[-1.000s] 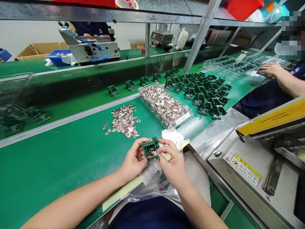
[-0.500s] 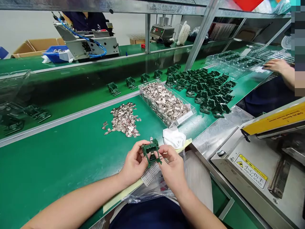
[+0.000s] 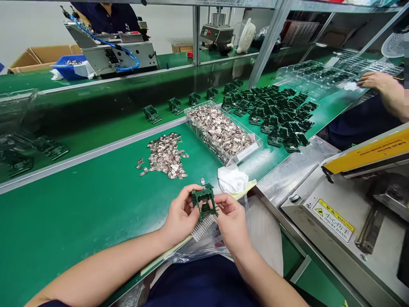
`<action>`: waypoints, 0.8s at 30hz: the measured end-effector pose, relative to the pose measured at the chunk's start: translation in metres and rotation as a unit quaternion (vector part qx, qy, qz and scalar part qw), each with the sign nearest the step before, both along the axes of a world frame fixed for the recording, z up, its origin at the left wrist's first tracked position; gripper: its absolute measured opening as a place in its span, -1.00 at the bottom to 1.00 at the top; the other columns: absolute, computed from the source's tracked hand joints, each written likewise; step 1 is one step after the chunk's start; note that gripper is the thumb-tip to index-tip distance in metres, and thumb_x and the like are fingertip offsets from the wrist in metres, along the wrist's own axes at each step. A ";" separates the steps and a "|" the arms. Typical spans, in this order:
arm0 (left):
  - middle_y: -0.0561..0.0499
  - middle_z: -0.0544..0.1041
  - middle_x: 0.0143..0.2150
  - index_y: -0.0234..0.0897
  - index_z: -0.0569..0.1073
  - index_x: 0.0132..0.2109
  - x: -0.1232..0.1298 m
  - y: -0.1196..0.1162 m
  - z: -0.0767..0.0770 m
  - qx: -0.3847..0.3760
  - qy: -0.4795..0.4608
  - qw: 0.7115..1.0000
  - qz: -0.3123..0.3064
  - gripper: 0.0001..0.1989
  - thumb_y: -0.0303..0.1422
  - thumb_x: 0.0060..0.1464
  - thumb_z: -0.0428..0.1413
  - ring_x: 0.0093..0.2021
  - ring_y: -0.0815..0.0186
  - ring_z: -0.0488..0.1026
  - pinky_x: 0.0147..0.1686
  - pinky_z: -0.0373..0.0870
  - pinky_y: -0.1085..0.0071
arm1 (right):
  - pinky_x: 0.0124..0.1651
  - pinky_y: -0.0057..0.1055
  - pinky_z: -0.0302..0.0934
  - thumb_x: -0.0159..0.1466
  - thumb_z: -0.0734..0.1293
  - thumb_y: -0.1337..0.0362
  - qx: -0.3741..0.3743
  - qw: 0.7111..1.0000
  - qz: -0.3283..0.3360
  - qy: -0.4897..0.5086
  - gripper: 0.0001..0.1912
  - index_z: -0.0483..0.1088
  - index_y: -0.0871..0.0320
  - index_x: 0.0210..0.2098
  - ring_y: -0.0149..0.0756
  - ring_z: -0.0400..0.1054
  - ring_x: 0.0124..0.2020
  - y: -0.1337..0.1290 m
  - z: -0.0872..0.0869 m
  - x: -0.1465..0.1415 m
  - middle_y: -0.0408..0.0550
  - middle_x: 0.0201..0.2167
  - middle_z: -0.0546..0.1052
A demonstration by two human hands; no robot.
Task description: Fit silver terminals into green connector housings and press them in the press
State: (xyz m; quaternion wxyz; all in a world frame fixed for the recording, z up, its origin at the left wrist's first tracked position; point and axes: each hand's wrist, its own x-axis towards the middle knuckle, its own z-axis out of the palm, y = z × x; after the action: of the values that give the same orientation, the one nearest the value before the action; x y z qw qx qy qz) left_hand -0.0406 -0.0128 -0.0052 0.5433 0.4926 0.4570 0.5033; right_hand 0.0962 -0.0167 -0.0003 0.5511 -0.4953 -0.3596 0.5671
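A dark green plastic frame (image 3: 203, 193) with a square opening is held up near the bench's front edge. My left hand (image 3: 180, 213) grips its left side, thumb at the lower edge. On its right side, my right hand (image 3: 232, 219) has thumb and fingers closed at the edge; whether a small part is also between them I cannot tell. Just behind the frame lies one small metal piece (image 3: 202, 181). Below the hands a strip of linked metal pieces (image 3: 202, 229) shows partly. Further back on the green bench is a loose pile of small metal clips (image 3: 168, 155).
A clear tray (image 3: 244, 154) full of metal clips stands behind a white cloth (image 3: 232, 179). Many green frames (image 3: 277, 113) are heaped at back right, near a co-worker's hand (image 3: 373, 80). A steel machine (image 3: 322, 204) with a warning label stands right.
The view has shifted slightly. The green frame is tilted a little differently in my hands, its opening showing more. Both hands stay on it.
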 end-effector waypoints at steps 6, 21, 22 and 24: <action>-0.01 0.49 -0.29 -0.22 0.40 -0.05 0.002 -0.001 0.007 -0.010 0.002 1.000 0.011 -0.65 -0.26 0.03 0.25 -0.34 0.34 0.41 -0.35 0.45 0.46 | -0.41 -0.43 0.32 -0.08 0.57 0.23 -0.017 0.999 -0.028 0.031 -0.74 0.42 0.13 -0.51 -0.35 0.34 -0.49 -0.003 0.000 -0.006 -0.16 -0.54 0.45; 0.01 0.49 -0.29 -0.21 0.39 -0.07 0.017 -0.014 0.013 -0.029 -0.012 0.999 -0.029 -0.64 -0.29 -0.01 0.27 -0.37 0.34 0.44 -0.37 0.52 0.44 | -0.44 -0.37 0.34 0.00 0.52 0.14 -0.010 0.998 -0.043 0.051 -0.69 0.33 0.10 -0.50 -0.33 0.34 -0.55 -0.023 0.000 0.003 -0.18 -0.57 0.43; 0.01 0.48 -0.28 -0.21 0.39 -0.07 0.019 -0.013 0.013 -0.027 -0.011 0.999 -0.035 -0.64 -0.29 -0.01 0.28 -0.36 0.34 0.44 -0.37 0.52 0.44 | -0.40 -0.37 0.35 0.03 0.51 0.13 0.001 0.998 -0.040 0.041 -0.71 0.35 0.11 -0.47 -0.32 0.36 -0.51 -0.025 -0.002 0.008 -0.16 -0.53 0.44; 0.01 0.47 -0.24 -0.20 0.39 -0.06 0.024 -0.010 0.013 -0.023 -0.013 0.999 -0.038 -0.64 -0.28 0.00 0.27 -0.34 0.34 0.44 -0.38 0.52 0.45 | -0.30 -0.38 0.34 0.14 0.45 0.12 0.026 0.998 -0.055 -0.003 -0.77 0.39 0.12 -0.37 -0.31 0.38 -0.40 -0.030 -0.006 0.020 -0.12 -0.42 0.47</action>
State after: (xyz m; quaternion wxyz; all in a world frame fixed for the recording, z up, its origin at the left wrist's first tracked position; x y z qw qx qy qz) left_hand -0.0168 -0.0227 0.0077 0.5793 0.4905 0.4422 0.4779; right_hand 0.1167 -0.0469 -0.0067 0.5933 -0.5014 -0.3481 0.5249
